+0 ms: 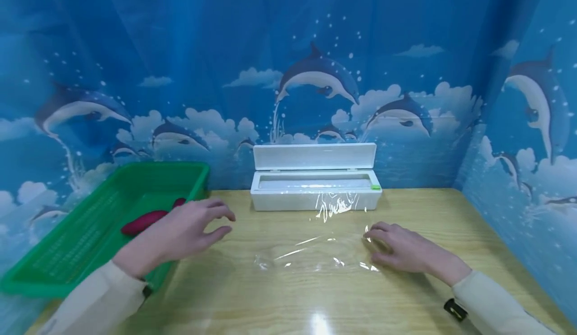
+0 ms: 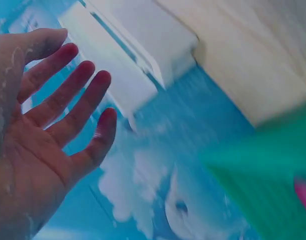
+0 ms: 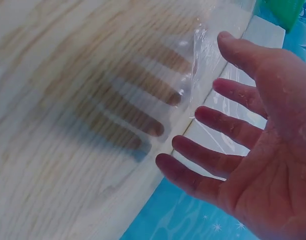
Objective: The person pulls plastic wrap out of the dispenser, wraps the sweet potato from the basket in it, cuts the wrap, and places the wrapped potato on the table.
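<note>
A sheet of clear cling film (image 1: 311, 255) lies over the wooden table, reaching back to the front of a white cling film box (image 1: 288, 201) whose lid stands up. My right hand (image 1: 401, 250) is at the film's right edge, fingers spread and relaxed, holding nothing; in the right wrist view the film (image 3: 194, 65) shows near its fingertips. Whether they touch it I cannot tell. My left hand (image 1: 185, 230) hovers beside the green basket (image 1: 63, 235), its loosely bent fingers empty. Inside the basket lies a long purple-red thing (image 1: 143, 222), like a sweet potato, partly behind the left hand.
A blue curtain (image 1: 216, 49) printed with dolphins hangs behind the table and along its right side. The basket's right wall stands near my left wrist. A small green piece (image 1: 375, 187) sits at the box's right end.
</note>
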Motion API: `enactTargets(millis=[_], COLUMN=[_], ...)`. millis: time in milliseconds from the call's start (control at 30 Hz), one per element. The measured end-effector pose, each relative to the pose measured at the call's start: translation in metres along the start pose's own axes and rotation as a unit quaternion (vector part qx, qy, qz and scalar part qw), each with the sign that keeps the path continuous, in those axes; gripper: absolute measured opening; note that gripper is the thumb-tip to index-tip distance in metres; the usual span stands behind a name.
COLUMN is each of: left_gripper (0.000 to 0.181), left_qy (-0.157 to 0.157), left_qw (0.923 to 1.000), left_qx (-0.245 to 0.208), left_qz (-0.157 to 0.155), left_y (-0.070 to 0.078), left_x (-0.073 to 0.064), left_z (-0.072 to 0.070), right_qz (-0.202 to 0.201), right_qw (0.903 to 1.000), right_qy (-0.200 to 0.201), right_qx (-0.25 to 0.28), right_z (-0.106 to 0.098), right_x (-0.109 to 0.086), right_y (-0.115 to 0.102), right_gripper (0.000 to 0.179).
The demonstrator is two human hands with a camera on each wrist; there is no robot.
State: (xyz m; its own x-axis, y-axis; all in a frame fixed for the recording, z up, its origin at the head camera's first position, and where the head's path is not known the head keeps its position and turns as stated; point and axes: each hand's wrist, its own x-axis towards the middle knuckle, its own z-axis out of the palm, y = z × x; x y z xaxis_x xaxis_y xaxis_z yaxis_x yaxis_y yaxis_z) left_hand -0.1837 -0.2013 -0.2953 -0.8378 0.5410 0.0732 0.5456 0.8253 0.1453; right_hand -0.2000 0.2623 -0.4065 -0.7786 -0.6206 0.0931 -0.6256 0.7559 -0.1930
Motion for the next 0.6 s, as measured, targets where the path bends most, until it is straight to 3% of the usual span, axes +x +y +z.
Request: enactTargets(millis=[100, 267, 467, 600], left_gripper=[0.020, 0.025, 0.033, 0.034], left_qy=[0.016, 0.038, 0.043, 0.044], left_qw=[0.9993, 0.9960, 0.9927, 0.9916], left_qx=[0.028, 0.075, 0.096, 0.106], left_qz=[-0.022, -0.030, -0.059, -0.059], left_y=[-0.017, -0.052, -0.088, -0.107], left_x=[0.000, 0.002, 0.004, 0.002], left_z=[-0.014, -0.028, -0.029, -0.025], right_qz=[0.002, 0.020, 0.032, 0.037], right_qw=[0.9999, 0.9992, 0.9989, 0.9986], right_qy=[-0.014, -0.035, -0.035, -0.037], right_qx=[-0.005, -0.004, -0.001, 0.000], right_z=[0.001, 0.003, 0.005, 0.006], right_x=[0.000, 0.001, 0.000, 0.001], right_y=[0.001, 0.002, 0.000, -0.002], right_gripper=[0.050, 0.053, 0.054, 0.054])
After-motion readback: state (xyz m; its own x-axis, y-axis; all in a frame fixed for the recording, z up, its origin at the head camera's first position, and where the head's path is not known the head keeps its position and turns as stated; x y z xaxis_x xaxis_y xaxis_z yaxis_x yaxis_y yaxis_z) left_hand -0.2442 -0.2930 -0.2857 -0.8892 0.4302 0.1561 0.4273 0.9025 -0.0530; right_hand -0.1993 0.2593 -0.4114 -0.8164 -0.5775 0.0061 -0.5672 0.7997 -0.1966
